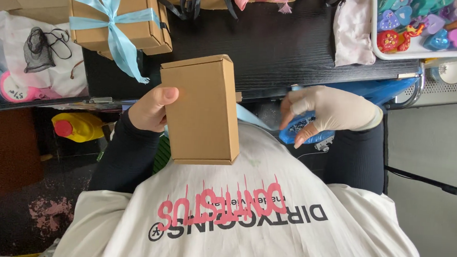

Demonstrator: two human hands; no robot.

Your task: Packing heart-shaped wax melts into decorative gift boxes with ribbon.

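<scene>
Left hand (150,108) clamps the box (202,110) mid-frame; gloved right hand (329,111), half-curled and empty, hovers over blue ribbon (250,116). Best keep the box level.

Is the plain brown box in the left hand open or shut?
Shut: the brown box shows flush lid edges, no flap raised, no ribbon.
</scene>
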